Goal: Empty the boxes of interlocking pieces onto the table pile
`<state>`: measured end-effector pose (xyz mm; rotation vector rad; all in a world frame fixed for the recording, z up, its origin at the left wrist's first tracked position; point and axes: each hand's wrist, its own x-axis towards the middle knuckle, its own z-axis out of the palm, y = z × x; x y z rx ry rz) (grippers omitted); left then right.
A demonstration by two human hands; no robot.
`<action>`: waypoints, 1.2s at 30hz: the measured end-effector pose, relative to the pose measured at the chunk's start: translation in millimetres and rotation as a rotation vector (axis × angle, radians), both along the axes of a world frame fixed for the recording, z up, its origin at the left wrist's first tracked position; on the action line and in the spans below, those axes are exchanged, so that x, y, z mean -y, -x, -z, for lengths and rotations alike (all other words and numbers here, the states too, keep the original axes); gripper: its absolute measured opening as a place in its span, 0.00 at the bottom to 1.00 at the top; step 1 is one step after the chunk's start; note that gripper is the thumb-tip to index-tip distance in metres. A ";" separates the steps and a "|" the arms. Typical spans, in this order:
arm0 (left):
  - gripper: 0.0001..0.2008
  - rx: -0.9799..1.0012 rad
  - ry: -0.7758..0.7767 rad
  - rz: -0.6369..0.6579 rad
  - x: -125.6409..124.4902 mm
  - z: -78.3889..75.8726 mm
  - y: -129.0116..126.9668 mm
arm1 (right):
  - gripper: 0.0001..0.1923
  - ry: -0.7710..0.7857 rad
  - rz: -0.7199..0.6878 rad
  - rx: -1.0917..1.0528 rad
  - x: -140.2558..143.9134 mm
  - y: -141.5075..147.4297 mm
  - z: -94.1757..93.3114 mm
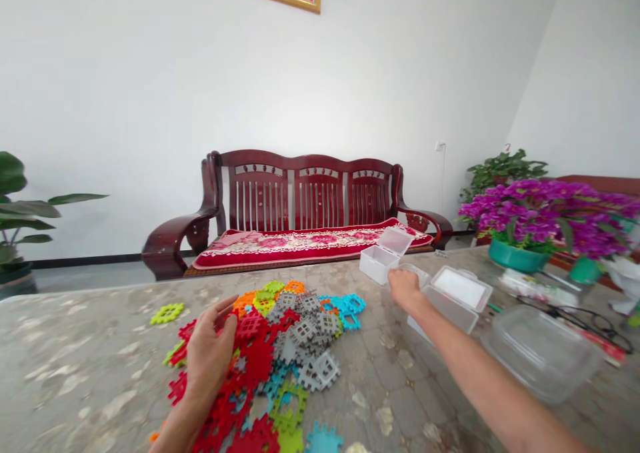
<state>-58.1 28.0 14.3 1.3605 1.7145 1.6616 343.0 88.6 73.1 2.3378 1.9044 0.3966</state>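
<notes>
A heap of interlocking plastic tiles lies on the table: red tiles (260, 356), grey tiles (305, 329), blue tiles (353, 304) and some green and orange ones. My left hand (210, 343) rests at the heap's left side, thumb apart from the fingers, close to a red window tile (249, 325). To the right, my right hand (407, 289) is closed, its fingers curled down beside a small clear lidded box (379, 264) and a clear rounded container (419, 274). Its fingertips are hidden, so what they hold cannot be made out.
An open clear box (447, 309) stands under my right forearm. Farther right are a large clear tub (543, 353), eyeglasses (595, 323) and purple flowers in a teal pot (517, 256). A lone green tile (167, 313) lies left. Behind the table stands a wooden bench (315, 199).
</notes>
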 end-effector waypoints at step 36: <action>0.19 -0.130 0.230 -0.124 3.5 -2.2 30.0 | 0.12 -0.223 0.208 0.157 203.0 -108.7 -69.8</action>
